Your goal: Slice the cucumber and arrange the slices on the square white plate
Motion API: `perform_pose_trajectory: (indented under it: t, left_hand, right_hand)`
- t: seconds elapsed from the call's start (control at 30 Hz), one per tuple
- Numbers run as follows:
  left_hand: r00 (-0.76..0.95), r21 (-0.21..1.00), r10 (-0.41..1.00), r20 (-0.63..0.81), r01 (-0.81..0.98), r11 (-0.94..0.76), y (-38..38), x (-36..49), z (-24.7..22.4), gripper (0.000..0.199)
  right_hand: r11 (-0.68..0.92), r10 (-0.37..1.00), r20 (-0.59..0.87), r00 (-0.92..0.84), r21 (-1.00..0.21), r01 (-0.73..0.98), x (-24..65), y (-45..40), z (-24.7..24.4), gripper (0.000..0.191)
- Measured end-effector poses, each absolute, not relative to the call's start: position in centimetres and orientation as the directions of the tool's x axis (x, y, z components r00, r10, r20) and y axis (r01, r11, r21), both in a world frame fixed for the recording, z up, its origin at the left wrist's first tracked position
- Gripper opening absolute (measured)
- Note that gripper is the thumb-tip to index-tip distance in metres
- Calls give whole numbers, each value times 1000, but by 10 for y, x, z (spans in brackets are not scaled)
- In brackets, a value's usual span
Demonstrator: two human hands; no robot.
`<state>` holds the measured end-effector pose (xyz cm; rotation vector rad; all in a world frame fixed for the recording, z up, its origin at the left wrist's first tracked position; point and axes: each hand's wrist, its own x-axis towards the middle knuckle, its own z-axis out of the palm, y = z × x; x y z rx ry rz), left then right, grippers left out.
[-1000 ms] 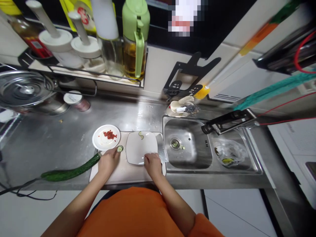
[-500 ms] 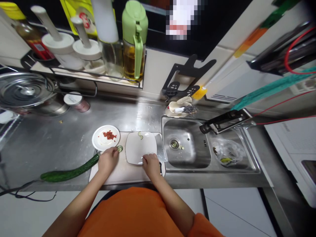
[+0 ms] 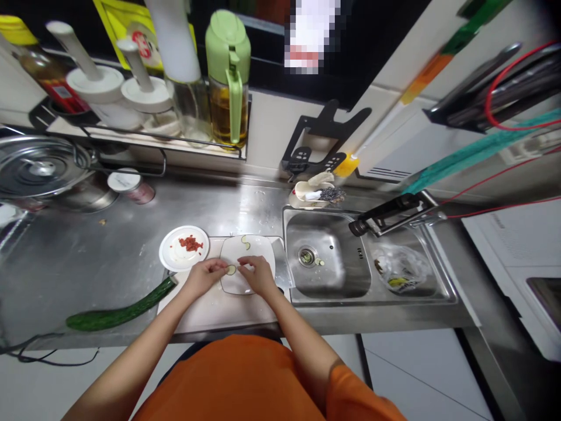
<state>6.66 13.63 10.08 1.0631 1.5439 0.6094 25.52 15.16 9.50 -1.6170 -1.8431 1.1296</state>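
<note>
Over the near part of the white square plate (image 3: 232, 248), my left hand (image 3: 205, 276) pinches a thin cucumber slice (image 3: 231, 269) between thumb and fingertips. My right hand (image 3: 259, 276) is just right of the slice, thumb and forefinger slightly apart and pointing at it. Thin green-edged cucumber pieces (image 3: 246, 242) lie near the plate's far edge. The plate rests on a pale cutting board (image 3: 205, 313). A knife (image 3: 284, 266) lies at the plate's right, partly hidden. Left of the board lies a long cut cucumber (image 3: 118, 313).
A white round plate (image 3: 169, 261) with small red pieces stands behind the board's left end. The steel sink (image 3: 333, 280) is to the right, with slices by its drain. A rack (image 3: 175, 140) of bottles and jars hangs behind; a lidded pot (image 3: 87, 193) is at far left.
My left hand has moved right from the board to above the square plate, bringing a cucumber slice. My right hand has left the plate's near edge and come up towards the slice.
</note>
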Motion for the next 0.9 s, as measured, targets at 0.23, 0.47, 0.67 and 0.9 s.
perform_pose_trajectory:
  t: [0.23, 0.47, 0.67, 0.9]
  left_hand:
    - [83, 814, 812, -578, 140, 564, 151, 85, 106, 35]
    - [256, 405, 486, -836, -308, 861, 149, 97, 91, 34]
    - [467, 171, 371, -803, -417, 893, 153, 103, 88, 9]
    - [281, 421, 537, -796, -381, 823, 164, 104, 86, 33]
  right_hand:
    - [-209, 923, -330, -196, -862, 462, 260, 165, 99, 13]
    - [-175, 915, -291, -280, -911, 373, 274, 171, 110, 13]
    - [-143, 874, -266, -406, -940, 308, 285, 179, 117, 10]
    - [-126, 860, -293, -417, -915, 382, 290, 196, 109, 10]
